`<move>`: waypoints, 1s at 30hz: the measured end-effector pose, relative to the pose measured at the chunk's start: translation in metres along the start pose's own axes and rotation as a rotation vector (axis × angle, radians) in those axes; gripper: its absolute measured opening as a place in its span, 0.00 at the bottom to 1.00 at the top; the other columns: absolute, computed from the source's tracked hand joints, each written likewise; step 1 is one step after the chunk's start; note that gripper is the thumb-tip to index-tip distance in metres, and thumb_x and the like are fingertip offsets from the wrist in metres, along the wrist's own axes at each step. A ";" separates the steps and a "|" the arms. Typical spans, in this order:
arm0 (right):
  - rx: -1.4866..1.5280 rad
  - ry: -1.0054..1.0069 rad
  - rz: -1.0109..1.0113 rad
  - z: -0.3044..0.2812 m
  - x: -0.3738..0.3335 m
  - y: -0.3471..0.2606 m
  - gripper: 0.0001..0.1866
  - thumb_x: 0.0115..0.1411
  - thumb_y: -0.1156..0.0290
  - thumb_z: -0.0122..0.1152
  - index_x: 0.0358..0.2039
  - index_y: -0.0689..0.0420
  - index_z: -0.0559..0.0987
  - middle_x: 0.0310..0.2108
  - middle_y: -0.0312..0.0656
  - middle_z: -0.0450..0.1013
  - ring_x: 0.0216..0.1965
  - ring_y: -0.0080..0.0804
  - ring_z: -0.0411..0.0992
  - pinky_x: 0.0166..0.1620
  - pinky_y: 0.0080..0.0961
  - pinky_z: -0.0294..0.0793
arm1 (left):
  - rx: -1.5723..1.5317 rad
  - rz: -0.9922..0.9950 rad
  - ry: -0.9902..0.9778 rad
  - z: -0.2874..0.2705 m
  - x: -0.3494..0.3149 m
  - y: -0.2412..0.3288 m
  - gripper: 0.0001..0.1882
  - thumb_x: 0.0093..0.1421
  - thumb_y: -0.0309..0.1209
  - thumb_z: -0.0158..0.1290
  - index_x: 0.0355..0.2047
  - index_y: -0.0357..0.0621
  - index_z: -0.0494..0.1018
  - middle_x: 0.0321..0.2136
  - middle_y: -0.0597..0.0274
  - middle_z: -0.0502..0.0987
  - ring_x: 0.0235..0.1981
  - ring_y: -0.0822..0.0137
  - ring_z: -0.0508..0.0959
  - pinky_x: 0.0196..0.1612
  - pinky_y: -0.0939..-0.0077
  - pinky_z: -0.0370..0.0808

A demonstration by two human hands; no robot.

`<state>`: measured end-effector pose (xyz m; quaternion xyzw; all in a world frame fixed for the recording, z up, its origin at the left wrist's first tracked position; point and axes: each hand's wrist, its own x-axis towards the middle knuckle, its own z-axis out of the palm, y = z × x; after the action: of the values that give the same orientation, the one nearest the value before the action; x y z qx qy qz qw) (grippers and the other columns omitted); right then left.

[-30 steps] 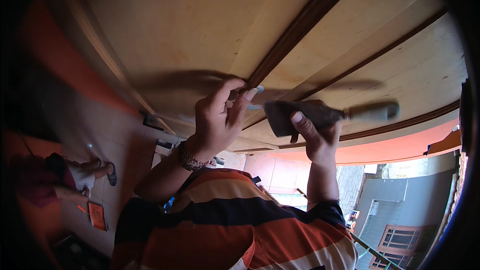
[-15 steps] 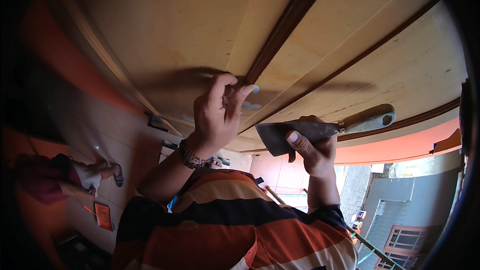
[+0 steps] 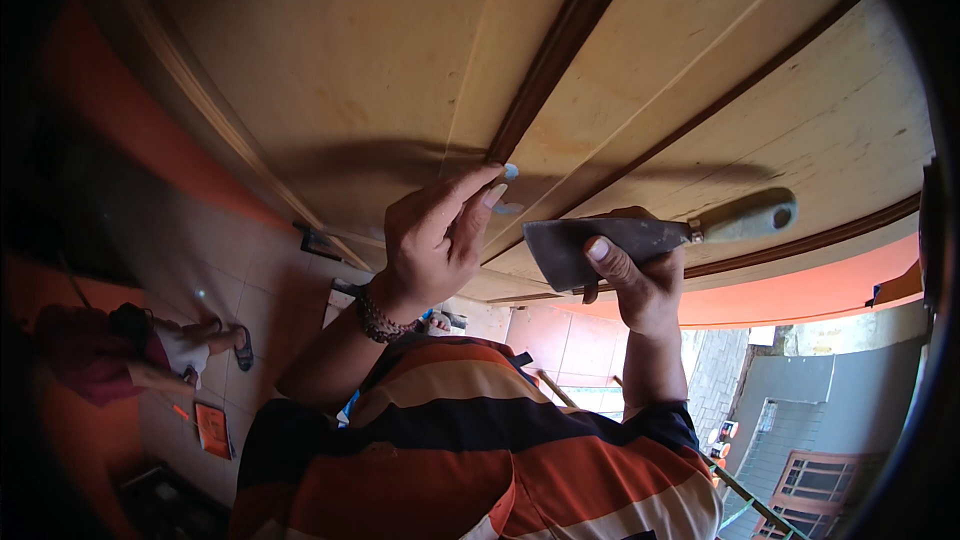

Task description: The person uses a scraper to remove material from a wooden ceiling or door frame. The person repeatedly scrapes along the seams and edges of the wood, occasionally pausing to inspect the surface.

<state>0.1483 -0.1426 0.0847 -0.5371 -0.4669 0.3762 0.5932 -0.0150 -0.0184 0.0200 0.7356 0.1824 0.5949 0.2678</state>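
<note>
My right hand grips a wide putty knife, thumb laid over its dark metal blade. The worn handle points to the right, with a hole at its end. My left hand, a beaded bracelet on its wrist, is raised to the pale wooden panels. Its index finger is stretched to the lower end of a dark brown strip and the thumb stands a little apart; no tool shows in it. By the fingertips is a small bluish-white patch, with a fainter smear below it.
Another person is at the lower left, near an orange box-like object on the tiled floor. Orange wall borders the panels. A greenish ladder-like frame and small pots are at the lower right.
My left index finger has straightened from a bent pose and now reaches the strip's end. My right hand has shifted slightly right and up with the putty knife.
</note>
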 end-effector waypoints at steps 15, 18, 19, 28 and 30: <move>-0.576 0.044 -0.437 0.005 0.026 0.008 0.10 0.56 0.71 0.67 0.37 0.62 0.80 0.24 0.42 0.75 0.23 0.32 0.74 0.26 0.26 0.71 | -0.082 0.073 -0.204 0.024 -0.033 0.047 0.18 0.54 0.32 0.61 0.40 0.37 0.68 0.62 0.30 0.51 0.62 0.33 0.55 0.61 0.45 0.57; -0.651 0.036 -0.539 0.012 0.034 -0.003 0.11 0.55 0.71 0.67 0.38 0.61 0.80 0.23 0.41 0.74 0.23 0.31 0.73 0.25 0.26 0.70 | -0.206 0.043 -0.237 0.032 -0.033 0.044 0.21 0.53 0.30 0.61 0.43 0.37 0.66 0.63 0.28 0.47 0.65 0.31 0.50 0.63 0.44 0.54; -0.676 0.031 -0.563 0.012 0.035 -0.004 0.11 0.55 0.71 0.68 0.38 0.61 0.80 0.23 0.41 0.74 0.23 0.31 0.73 0.25 0.26 0.70 | -0.231 0.038 -0.238 0.034 -0.033 0.043 0.21 0.53 0.30 0.61 0.44 0.37 0.66 0.63 0.27 0.46 0.65 0.31 0.49 0.63 0.44 0.54; -0.785 -0.021 -0.672 0.014 0.035 -0.025 0.12 0.53 0.71 0.69 0.38 0.57 0.82 0.24 0.40 0.74 0.22 0.28 0.72 0.24 0.25 0.70 | -0.318 0.007 -0.272 0.026 -0.029 0.051 0.24 0.54 0.29 0.61 0.49 0.38 0.65 0.64 0.27 0.44 0.66 0.30 0.47 0.64 0.46 0.53; -0.850 -0.074 -0.711 0.014 0.044 -0.025 0.12 0.53 0.71 0.69 0.38 0.57 0.82 0.24 0.40 0.74 0.22 0.28 0.73 0.24 0.24 0.70 | -0.341 -0.025 -0.294 0.024 -0.025 0.052 0.24 0.54 0.29 0.61 0.49 0.37 0.65 0.63 0.25 0.43 0.66 0.30 0.47 0.64 0.46 0.53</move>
<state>0.1461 -0.1002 0.1154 -0.5251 -0.7507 -0.0499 0.3978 0.0003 -0.0783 0.0284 0.7562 0.0475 0.5001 0.4192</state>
